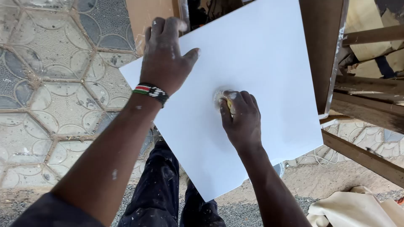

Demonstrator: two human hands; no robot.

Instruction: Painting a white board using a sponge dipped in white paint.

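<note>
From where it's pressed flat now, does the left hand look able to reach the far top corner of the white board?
Probably not without shifting. The left hand lies flat near the white board's left edge; the far corner runs out of frame. Nothing blocks the bare surface between; the right hand works lower down.

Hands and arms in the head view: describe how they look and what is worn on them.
Both forearms are bare, with no sleeves or gloves. The left hand is dusted and flecked with pale powder or paint, with more specks up the forearm. A beaded wristband in red, green, black and white circles the left wrist. The right hand wears nothing.
</note>
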